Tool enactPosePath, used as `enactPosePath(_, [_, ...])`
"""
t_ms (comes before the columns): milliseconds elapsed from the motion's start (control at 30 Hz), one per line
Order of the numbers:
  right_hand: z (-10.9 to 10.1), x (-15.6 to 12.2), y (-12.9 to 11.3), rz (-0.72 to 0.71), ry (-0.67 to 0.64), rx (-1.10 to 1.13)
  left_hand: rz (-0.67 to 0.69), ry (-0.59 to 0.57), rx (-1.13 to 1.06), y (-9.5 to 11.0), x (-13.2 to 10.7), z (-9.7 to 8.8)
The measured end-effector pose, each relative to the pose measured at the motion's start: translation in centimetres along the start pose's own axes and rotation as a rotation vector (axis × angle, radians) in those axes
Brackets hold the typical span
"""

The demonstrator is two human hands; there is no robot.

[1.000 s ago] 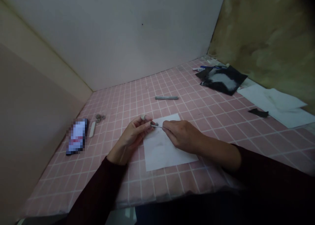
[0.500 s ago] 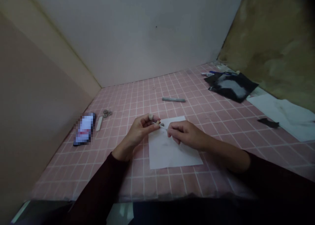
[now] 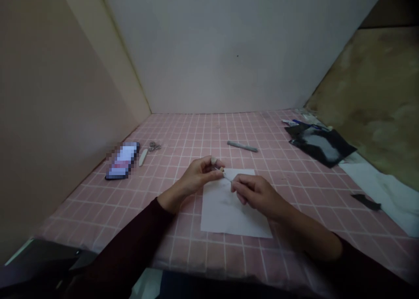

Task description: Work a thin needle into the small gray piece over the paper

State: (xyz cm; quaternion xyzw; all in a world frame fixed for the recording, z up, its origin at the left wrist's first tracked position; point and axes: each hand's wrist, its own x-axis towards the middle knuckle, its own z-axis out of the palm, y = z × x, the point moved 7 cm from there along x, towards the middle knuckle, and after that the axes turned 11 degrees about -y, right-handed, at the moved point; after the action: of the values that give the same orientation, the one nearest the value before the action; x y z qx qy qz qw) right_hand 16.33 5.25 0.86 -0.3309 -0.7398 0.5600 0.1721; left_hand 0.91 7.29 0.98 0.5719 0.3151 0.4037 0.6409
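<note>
My left hand (image 3: 202, 175) is closed in a pinch above the top of a white sheet of paper (image 3: 225, 216). A small tan piece (image 3: 221, 169) sits between its thumb and fingers, too small to name further. Something pale is wrapped round one of its fingers. My right hand (image 3: 253, 192), over the paper's right side, grips a thin white stick (image 3: 227, 178). The stick slants up and left toward the tan piece; whether its tip touches the piece I cannot tell. Faint grey smudges mark the paper.
Beyond the paper lies a grey rod (image 3: 242, 146). Leftward are a phone (image 3: 123, 160), a white flat strip (image 3: 143, 157) and scissors (image 3: 153, 146). A black sheet with white powder (image 3: 322, 147), white paper (image 3: 389, 194) and a black scrap (image 3: 365, 201) lie right. Walls border the table (image 3: 186, 137).
My head view has turned, so the table's contents appear shifted, mostly rightward. Both hands keep their closed grips close together, the stick still between them.
</note>
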Motion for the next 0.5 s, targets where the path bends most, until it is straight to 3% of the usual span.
enactPosePath(67, [0.0, -0.3, -1.1, -0.112, 0.122, -0.296, -0.029, 0.032, 0.021, -0.4, 0.0, -0.3])
enactPosePath(133, [-0.1, -0.4, -1.4, -0.149, 0.175, -0.402, -0.058, 0.027, 0.033, -0.8, -0.1, -0.4])
enactPosePath(200, [-0.4, -0.2, -0.7, -0.08, 0.125, -0.236, -0.05, -0.019, 0.02, -0.6, 0.0, -0.1])
enactPosePath(300, [-0.2, 0.1, 1.2, 0.119, -0.038, 0.254, 0.014, -0.081, -0.014, 0.2, 0.0, 0.4])
enactPosePath(367, [0.1, 0.0, 1.6, 0.195, -0.101, 0.443, 0.033, -0.09, -0.019, 0.4, 0.0, 0.5])
enactPosePath(433, [0.2, 0.0, 1.5, 0.189, -0.102, 0.393, 0.024, -0.078, -0.026, 0.2, 0.1, 0.4])
enactPosePath(500, [0.0, 0.0, 0.9, 0.12, -0.046, 0.155, 0.005, -0.047, -0.041, -0.2, 0.1, 0.2])
